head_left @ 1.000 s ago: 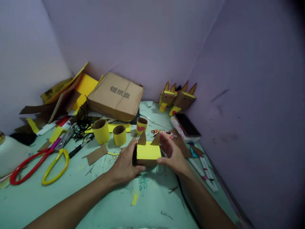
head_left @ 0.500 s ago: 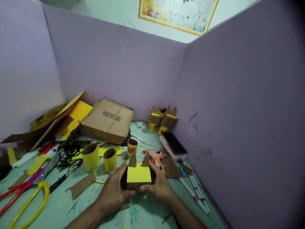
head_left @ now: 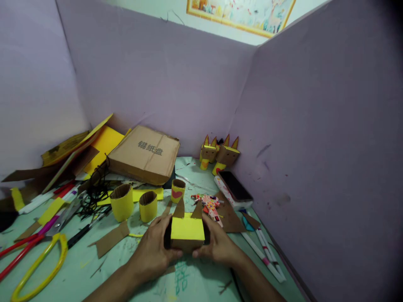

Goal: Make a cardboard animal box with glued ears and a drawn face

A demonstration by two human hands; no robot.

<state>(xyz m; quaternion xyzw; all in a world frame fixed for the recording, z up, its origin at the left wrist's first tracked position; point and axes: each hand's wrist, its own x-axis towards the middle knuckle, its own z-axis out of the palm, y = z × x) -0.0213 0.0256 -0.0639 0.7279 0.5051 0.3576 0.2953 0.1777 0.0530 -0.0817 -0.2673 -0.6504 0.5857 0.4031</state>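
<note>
Between my two hands is a small cardboard box (head_left: 188, 229) with a yellow top and two pointed brown ears on its far edge. My left hand (head_left: 155, 247) grips its left side, thumb at the near lower edge. On the right side, my right hand (head_left: 217, 241) holds it the same way. Just beyond the box stands a short yellow tube (head_left: 177, 192) with a red heart on it. Two plain yellow tubes, a wider one (head_left: 122, 203) and a smaller one (head_left: 147, 207), stand to the left. My fingers behind the box are partly hidden.
Yellow-handled scissors (head_left: 59, 251) lie at left, near tangled black cord (head_left: 96, 191). A flat cardboard carton (head_left: 146, 153) is at the back. Finished horned figures (head_left: 227, 156) stand in the far corner. A phone (head_left: 234, 186) rests on a white box by the purple right wall (head_left: 315, 126).
The view has tilted and shifted a little, so everything sits slightly to the right. Both hands keep their hold on the cardboard box, which looks much the same.
</note>
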